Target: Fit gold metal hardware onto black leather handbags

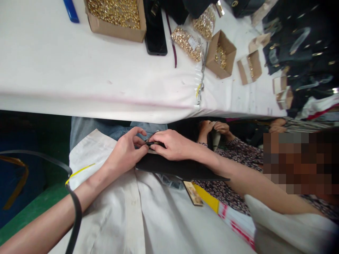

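Black strap [76,215]: loops down beside the left forearm.
Blue object [71,11]: lies at the far side of the white-covered table [79,67].
Large carton [116,32]: stands on the table, filled with small gold pieces.
Left hand [128,146]: fingers bent, thumb and fingertips close together at the near end of the dark strip; whether they grip it, I cannot tell.
Phone [156,37]: lies dark-faced just right of the large carton.
Dark strip [157,143]: sits between the hands over the lap, gold along it, perhaps a zip, though fingers cover much of it.
Right hand [171,144]: thumb and fingers pinch the dark strip.
Black panel [180,167]: extends below the right hand, over the pale apron [113,211].
Clear bag [186,44]: holds gold pieces, near the small carton [221,67].
Co-worker's hands [213,127]: hold pale material, farther right.
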Available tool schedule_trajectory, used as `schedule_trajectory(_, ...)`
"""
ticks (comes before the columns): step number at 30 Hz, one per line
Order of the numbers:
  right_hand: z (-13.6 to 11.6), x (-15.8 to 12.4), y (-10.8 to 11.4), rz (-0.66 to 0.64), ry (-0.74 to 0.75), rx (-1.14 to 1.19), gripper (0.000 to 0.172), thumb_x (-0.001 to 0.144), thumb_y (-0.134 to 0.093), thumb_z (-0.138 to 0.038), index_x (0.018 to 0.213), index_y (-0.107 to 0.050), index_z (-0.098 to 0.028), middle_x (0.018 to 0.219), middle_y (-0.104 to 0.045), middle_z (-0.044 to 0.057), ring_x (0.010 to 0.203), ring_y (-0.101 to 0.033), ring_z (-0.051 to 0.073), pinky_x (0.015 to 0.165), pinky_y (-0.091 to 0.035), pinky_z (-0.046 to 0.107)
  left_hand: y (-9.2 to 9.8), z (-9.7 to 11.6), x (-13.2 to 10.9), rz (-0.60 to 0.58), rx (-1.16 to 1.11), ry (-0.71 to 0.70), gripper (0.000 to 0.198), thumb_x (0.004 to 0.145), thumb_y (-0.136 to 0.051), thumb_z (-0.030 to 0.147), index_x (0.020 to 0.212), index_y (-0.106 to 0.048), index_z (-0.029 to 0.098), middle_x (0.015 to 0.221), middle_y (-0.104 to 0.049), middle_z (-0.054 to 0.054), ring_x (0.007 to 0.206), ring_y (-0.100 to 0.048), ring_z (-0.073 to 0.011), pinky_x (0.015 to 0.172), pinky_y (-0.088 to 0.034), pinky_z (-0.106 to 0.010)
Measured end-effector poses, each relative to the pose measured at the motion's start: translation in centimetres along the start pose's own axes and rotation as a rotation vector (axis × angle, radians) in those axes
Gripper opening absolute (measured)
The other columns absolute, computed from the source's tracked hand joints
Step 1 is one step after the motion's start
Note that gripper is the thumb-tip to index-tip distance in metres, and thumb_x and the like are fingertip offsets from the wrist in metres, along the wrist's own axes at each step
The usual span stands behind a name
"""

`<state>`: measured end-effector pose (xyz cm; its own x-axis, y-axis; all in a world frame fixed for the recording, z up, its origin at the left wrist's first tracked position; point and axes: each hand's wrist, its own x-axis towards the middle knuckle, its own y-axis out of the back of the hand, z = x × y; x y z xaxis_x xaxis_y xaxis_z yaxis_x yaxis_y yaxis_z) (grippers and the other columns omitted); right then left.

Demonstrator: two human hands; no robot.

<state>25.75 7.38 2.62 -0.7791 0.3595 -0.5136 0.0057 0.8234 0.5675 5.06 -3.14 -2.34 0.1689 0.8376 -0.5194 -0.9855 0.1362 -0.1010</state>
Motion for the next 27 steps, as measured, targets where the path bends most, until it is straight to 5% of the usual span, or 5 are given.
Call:
schedule_trajectory(5,0.5,-0.2,-0.4,0.010,0.024,0.049,0.024,0.110,-0.063,-0.025,0.120,-0.082,-0.015,0.115,-0.083,0.012,0.101,-0.076,0.024,0.091,-0.053,0.033,0.3,0.3,0.1,-0.041,0.143,-0.070,0.022,0.091,-0.069,0.021,0.112,-0.074,0.023,0.091,-0.077,0.001,0.085,-0.072,-0.0185,0.071,-0.051,-0.027)
schedule_trajectory(11,0.6,-0.5,-0.4,0.025,-0.029,0.201,0.015,0.107,-0.068,-0.024,0.105,-0.083,-0.019,0.097,-0.080,0.003,0.085,-0.070,0.017,0.076,-0.046,0.028,-0.4,0.7,-0.4,0.063,0.276,-0.210,0.032,0.087,-0.062,0.009,0.114,-0.069,0.025,0.101,-0.074,-0.001,0.092,-0.070,-0.0186,0.081,-0.053,-0.030)
schedule_trajectory(16,0.8,-0.9,-0.5,0.035,-0.079,0.227,0.026,0.105,-0.071,-0.030,0.082,-0.072,-0.017,0.075,-0.066,-0.003,0.069,-0.056,0.013,0.067,-0.037,0.028,0.0,2.0,-0.1,-0.038,0.333,-0.207,0.029,0.088,-0.063,0.011,0.107,-0.079,0.025,0.108,-0.078,-0.002,0.100,-0.073,-0.0208,0.090,-0.055,-0.032)
schedule_trajectory(23,0.7,-1.0,-0.7,0.066,-0.196,0.294,0.021,0.103,-0.074,-0.034,0.093,-0.083,-0.018,0.080,-0.074,-0.002,0.072,-0.060,0.013,0.066,-0.038,0.027,0.5,3.0,0.2,-0.040,0.541,-0.127,0.035,0.092,-0.066,0.020,0.118,-0.086,0.033,0.119,-0.086,0.000,0.105,-0.079,-0.0264,0.088,-0.058,-0.033)
schedule_trajectory(27,0.4,-1.0,-1.0,0.067,-0.235,0.298,0.020,0.104,-0.074,-0.035,0.100,-0.086,-0.019,0.083,-0.078,-0.001,0.071,-0.063,0.014,0.066,-0.040,0.027,1.0,2.8,0.7,-0.138,0.550,-0.099,0.033,0.092,-0.064,0.020,0.109,-0.090,0.032,0.099,-0.087,-0.003,0.093,-0.080,-0.0251,0.082,-0.058,-0.030)
